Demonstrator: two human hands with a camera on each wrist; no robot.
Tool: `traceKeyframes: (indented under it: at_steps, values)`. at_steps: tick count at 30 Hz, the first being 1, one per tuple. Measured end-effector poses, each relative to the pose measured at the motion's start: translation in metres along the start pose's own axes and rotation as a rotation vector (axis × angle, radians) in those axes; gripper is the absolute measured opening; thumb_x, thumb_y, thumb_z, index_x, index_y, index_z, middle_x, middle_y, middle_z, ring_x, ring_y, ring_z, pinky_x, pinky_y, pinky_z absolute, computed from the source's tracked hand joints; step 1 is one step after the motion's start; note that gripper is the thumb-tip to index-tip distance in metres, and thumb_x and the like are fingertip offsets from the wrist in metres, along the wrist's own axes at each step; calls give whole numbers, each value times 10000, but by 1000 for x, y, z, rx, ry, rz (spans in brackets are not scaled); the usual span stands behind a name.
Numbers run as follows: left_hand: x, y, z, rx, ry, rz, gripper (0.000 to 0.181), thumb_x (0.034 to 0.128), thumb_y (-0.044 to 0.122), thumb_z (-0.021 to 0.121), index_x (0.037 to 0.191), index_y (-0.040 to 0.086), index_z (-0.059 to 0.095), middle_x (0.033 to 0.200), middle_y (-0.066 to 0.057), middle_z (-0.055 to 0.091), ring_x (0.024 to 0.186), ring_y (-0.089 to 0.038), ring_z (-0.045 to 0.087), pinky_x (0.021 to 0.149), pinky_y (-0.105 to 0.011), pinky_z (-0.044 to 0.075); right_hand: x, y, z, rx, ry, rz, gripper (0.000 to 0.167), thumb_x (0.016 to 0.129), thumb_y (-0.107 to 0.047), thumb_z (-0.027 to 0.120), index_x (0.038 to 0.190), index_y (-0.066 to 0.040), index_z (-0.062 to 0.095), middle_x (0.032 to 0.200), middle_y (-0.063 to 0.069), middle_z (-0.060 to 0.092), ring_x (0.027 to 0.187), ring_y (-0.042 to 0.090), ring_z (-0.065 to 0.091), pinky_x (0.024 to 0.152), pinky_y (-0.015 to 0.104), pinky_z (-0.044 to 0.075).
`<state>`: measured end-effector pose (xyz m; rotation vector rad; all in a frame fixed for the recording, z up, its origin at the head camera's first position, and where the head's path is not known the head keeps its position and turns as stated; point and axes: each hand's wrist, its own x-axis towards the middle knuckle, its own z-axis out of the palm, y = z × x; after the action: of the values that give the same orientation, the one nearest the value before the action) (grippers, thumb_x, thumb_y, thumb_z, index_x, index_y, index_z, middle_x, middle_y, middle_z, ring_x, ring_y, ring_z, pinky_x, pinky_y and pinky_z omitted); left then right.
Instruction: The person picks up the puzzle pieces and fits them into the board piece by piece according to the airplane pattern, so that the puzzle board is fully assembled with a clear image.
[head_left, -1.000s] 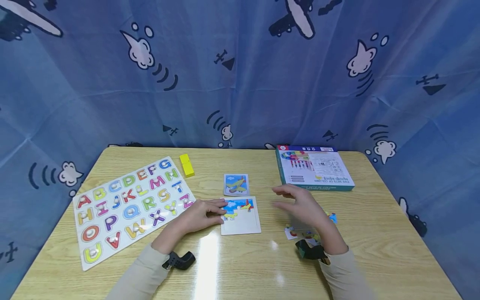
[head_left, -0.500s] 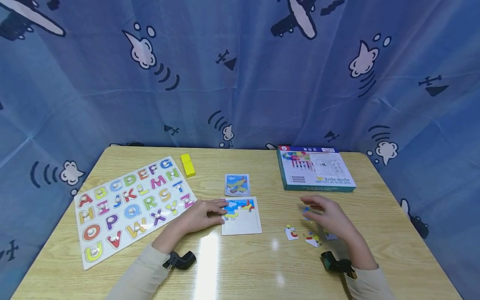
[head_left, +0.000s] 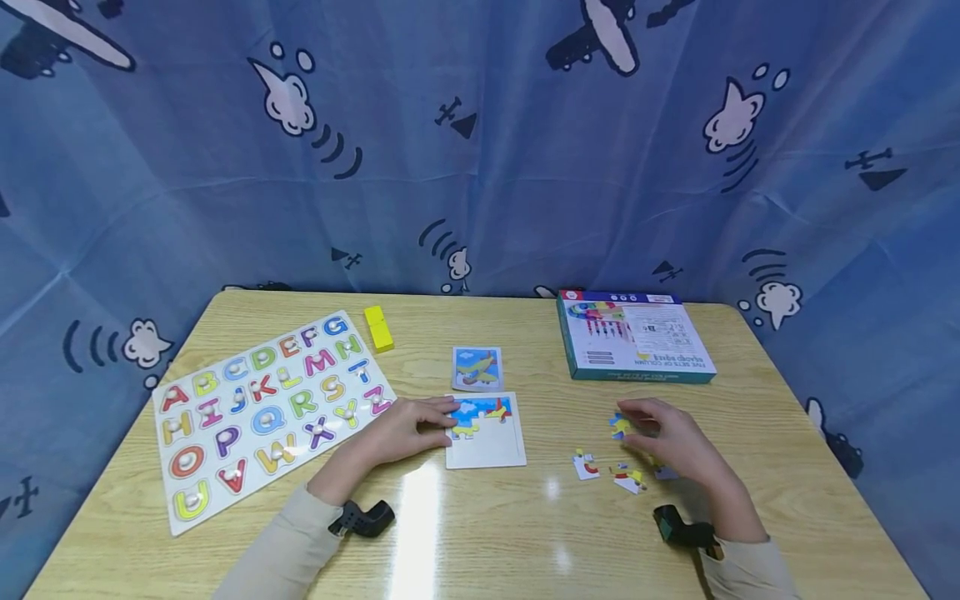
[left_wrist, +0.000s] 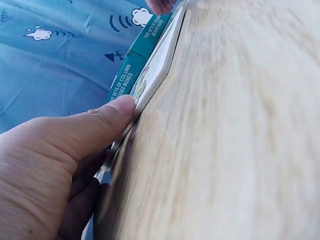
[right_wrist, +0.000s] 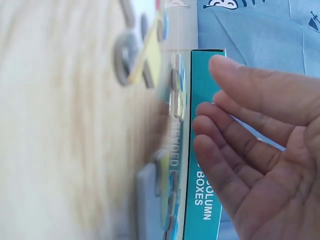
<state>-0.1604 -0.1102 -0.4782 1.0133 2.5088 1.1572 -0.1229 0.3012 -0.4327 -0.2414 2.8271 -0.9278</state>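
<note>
My left hand (head_left: 408, 432) holds the left edge of a square puzzle tray (head_left: 487, 452), thumb on the rim in the left wrist view. Blue sky and yellow-and-red plane pieces fill the tray's upper part; its lower part shows bare white. Just behind lies a picture card (head_left: 477, 369) of a yellow plane. Over at the right, my right hand (head_left: 671, 437) hovers over loose pieces with fingers bent and nothing between them in the right wrist view. Nearest its fingertips is a blue-and-yellow puzzle piece (head_left: 619, 426); other puzzle pieces (head_left: 585, 465) lie closer to me, one partly hidden under the hand.
An alphabet board (head_left: 247, 450) with knobbed letters covers the table's left side. Beside its far corner sits a yellow block (head_left: 379, 329). At the back right lies a flat teal-edged box (head_left: 637, 337). A blue curtain (head_left: 480, 167) hangs behind the table.
My right hand has moved right and towards me, away from near the tray, and is now over the loose pieces. My left hand stays on the tray.
</note>
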Motion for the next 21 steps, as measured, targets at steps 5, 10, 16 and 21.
traceKeyframes:
  at_steps: [5, 10, 16, 21]
  values:
    - [0, 0, 0, -4, 1, -6, 342, 866, 289, 693, 1170, 132, 691, 1363, 18, 553, 1321, -151, 458, 1080, -375, 397, 0, 1, 0, -22, 3, -4, 417, 851, -92, 696, 1237, 24, 588, 1222, 201, 597, 1102, 346, 592, 907, 477, 512]
    - [1, -1, 0, -9, 1, -11, 343, 865, 299, 692, 1169, 141, 692, 1365, 25, 550, 1323, -149, 455, 1079, -377, 398, 1, 2, 1, -44, -4, 1, 381, 840, -25, 682, 1207, 36, 600, 1190, 200, 601, 1063, 332, 599, 886, 468, 526]
    - [1, -1, 0, -8, 1, -8, 345, 864, 292, 695, 1171, 135, 691, 1365, 19, 551, 1321, -153, 458, 1078, -380, 398, 1, 0, 3, -80, -3, 16, 363, 823, 1, 689, 1175, 42, 613, 1135, 190, 606, 994, 298, 600, 858, 466, 535]
    - [1, -1, 0, -12, -3, -9, 346, 865, 298, 692, 1172, 137, 690, 1368, 25, 548, 1326, -153, 451, 1084, -376, 392, 1, -1, 5, -119, 14, 18, 354, 799, -4, 713, 1141, 36, 630, 1089, 171, 607, 926, 252, 579, 820, 447, 529]
